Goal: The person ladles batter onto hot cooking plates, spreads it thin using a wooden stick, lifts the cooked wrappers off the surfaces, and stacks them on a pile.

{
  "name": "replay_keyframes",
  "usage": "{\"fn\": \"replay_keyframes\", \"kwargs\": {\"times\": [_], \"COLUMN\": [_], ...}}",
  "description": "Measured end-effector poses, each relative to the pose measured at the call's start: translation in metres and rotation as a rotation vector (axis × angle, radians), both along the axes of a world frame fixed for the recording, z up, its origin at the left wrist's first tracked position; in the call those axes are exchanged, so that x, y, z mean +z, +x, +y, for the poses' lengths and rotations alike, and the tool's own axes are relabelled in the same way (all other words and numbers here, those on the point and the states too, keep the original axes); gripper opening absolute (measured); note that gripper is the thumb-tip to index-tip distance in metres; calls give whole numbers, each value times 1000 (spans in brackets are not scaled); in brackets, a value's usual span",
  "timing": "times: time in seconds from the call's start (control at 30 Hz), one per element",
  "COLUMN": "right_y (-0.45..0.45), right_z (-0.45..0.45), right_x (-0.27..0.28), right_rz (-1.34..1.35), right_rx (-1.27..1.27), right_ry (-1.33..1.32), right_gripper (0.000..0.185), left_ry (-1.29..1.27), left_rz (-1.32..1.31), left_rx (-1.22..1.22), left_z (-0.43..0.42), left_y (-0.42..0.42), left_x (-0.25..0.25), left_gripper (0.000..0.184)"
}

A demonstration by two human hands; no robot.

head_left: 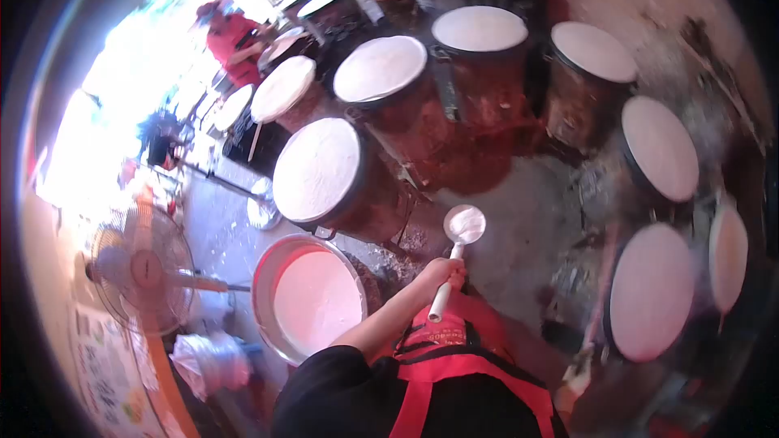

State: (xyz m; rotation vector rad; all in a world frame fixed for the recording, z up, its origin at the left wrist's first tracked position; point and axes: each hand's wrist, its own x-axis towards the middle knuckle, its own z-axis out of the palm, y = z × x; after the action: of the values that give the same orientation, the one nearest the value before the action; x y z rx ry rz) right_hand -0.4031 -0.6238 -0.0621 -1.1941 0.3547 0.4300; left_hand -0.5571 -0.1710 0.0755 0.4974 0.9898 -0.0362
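grey floor (pixel 527 223), rusty drums (pixel 490 89), metal basin (pixel 260 296)

- A pale-handled ladle (pixel 466 225), its round bowl whitish inside, slants to the right of the basin.
- The round metal basin (pixel 265 296) holds pale liquid.

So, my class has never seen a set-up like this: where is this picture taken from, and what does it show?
There is no robot here. A person works with bare hands, and a camera on their head looks forward and down, giving this single curved view. Their left hand grips the pale handle of a ladle; the right hand is out of view. There is no table: dark drums with round, pale tops stand around the floor. Nearby are a wide basin of pale liquid and a fan. Another person stands farther back.
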Motion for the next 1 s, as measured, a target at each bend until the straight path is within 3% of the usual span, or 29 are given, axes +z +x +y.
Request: {"fn": "replay_keyframes", "kwargs": {"times": [0.03, 0.1, 0.17, 0.23, 0.3, 0.33, 0.4, 0.43, 0.57, 0.8, 0.9, 1.0], "right_y": [6, 7, 26, 53, 58, 60, 61, 65, 55, 86, 114, 142], "right_z": [27, 128, 230, 353, 480, 538, 640, 689, 855, 1009, 1036, 1059], "right_x": [5, 31, 76, 83, 114, 117, 94, 65, 80, 70, 66, 74], "right_rz": [208, -726, -1007, -886, -1000, -1041, -1467, -1714, -1937, -2195, -2343, -2317], "right_rx": [112, 593, 620, 867, 1019, 1135, 1113, 968, 1108, 1080, 1227, 1299], "right_ry": [-82, -802, -761, -770, -788, -720, -761, -687, -750, -696, -527, -342], "right_gripper": [41, 46, 44, 36, 25, 24, 29, 31, 33, 38, 35, 27], "left_ry": [-3, -210, -160, -57, -24, 53, 190, 249, 339, 284, 343, 306], "left_rz": [-25, -174, -212, -268, -324, -289, -240, -220, -224, -267, -214, -263], "left_rx": [39, 296, 339, 446, 579, 638, 738, 780, 956, 1416, 1531, 1687], "left_z": [20, 63, 99, 150, 189, 203, 225, 233, 261, 291, 314, 332], "left_y": [-10, -33, -41, -59, -75, -85, -103, -114, -147, -161, -144, -122], "left_x": [-13, -36, -32, -29, 4, 20, 43, 46, 62, 64, 65, 74], "left_gripper": [9, 9, 11, 13, 12, 12, 11, 11, 9, 15, 16, 26]}}
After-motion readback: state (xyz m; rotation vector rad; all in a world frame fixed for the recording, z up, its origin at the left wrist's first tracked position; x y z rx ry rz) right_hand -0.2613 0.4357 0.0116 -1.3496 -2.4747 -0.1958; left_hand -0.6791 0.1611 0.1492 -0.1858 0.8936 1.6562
